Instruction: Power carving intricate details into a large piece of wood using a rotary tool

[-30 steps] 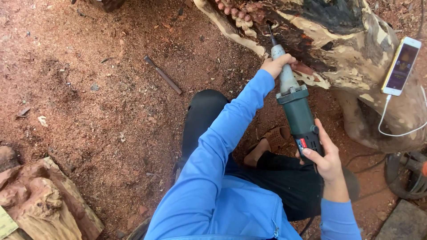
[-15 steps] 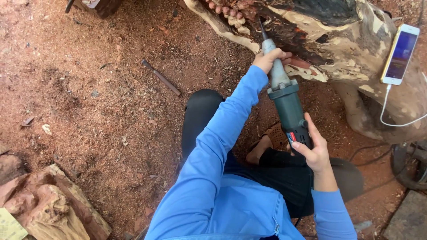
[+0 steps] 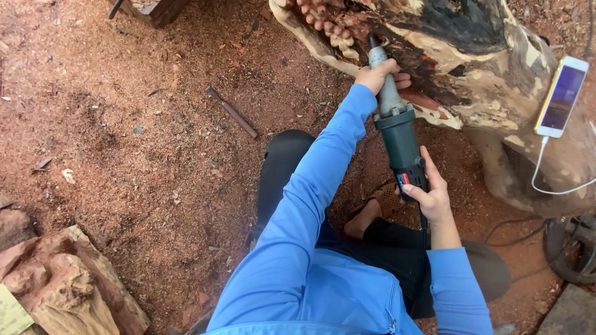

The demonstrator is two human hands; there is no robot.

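I hold a long green and grey electric die grinder (image 3: 398,138) in both hands. My left hand (image 3: 380,75) grips its grey neck near the tip. My right hand (image 3: 430,193) wraps the rear of the green body, where the cable leaves it. The tool's tip meets a dark hollow in a big carved wooden log (image 3: 472,56) at the top of the view. Carved knobby shapes run along the log's upper left edge. My blue sleeves reach forward, and my legs in dark trousers are folded below.
Reddish sawdust covers the ground. A thin metal rod (image 3: 231,111) lies left of the log. A white phone (image 3: 562,97) with a lit screen and white cable leans on the log's right side. Rough wood chunks (image 3: 68,285) sit at lower left. Black cables (image 3: 568,248) coil at right.
The grinder and both hands have shifted slightly along the log, and the view has drifted a little. Both grips are unchanged.
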